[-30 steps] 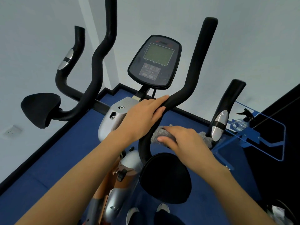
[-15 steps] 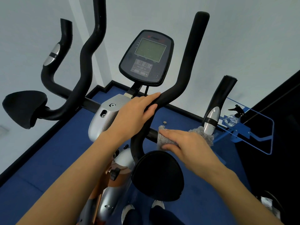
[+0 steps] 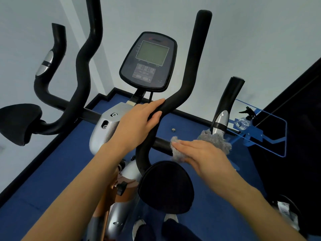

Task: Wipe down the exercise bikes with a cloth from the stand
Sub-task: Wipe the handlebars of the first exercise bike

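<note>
Arm pad and grip post flank crossbar

Fluffy grey cloth; matt, seemingly foam handlebar; glossy console.

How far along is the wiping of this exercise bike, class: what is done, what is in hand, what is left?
Done: a grey cloth is already in use. In hand: the right hand presses it flat on the horizontal handlebar crossbar, while the left hand grips the curved handlebar. Left, probably: the console and the padded rests; the pictures cannot show which parts are clean.
</note>
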`<state>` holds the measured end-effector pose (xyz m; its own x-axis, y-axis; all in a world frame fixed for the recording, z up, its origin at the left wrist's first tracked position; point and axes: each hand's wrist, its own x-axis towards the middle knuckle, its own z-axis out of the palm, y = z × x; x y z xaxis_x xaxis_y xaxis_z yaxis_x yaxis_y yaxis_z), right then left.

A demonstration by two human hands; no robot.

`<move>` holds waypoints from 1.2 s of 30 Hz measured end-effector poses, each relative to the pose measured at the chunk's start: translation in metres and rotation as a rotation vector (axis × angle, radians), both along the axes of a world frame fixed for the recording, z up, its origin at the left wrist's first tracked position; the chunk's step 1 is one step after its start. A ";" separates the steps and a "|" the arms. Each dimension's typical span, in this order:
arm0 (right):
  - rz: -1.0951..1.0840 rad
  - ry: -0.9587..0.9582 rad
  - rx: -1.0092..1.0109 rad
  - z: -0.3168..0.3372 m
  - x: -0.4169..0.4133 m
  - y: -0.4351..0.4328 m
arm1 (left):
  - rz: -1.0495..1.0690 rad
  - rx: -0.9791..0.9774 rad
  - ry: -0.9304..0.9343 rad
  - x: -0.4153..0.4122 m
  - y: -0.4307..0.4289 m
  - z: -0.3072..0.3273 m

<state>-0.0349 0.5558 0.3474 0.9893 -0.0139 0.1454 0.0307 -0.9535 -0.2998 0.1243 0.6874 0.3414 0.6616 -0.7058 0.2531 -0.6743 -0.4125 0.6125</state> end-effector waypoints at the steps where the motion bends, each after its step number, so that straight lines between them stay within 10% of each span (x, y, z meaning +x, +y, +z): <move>1: 0.023 -0.066 -0.032 -0.009 -0.004 -0.003 | -0.004 -0.003 -0.004 0.000 0.000 0.000; 7: -0.049 -0.368 -0.020 -0.019 -0.023 0.002 | -0.015 0.029 -0.166 -0.004 -0.008 0.009; 14: -0.599 -0.886 0.445 0.025 -0.035 -0.011 | -0.064 0.038 -0.281 -0.003 -0.043 0.018; 20: -0.487 -0.423 0.464 -0.028 -0.025 -0.006 | -0.064 0.040 -0.305 -0.005 -0.052 0.012; 36: -0.601 -0.518 0.489 -0.018 0.002 -0.008 | -0.053 0.146 -0.431 -0.009 -0.050 0.004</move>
<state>-0.0333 0.5473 0.3296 0.6092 -0.6790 0.4097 -0.1846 -0.6239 -0.7594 0.1156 0.6379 0.3452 0.4797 -0.7849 0.3922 -0.8774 -0.4315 0.2095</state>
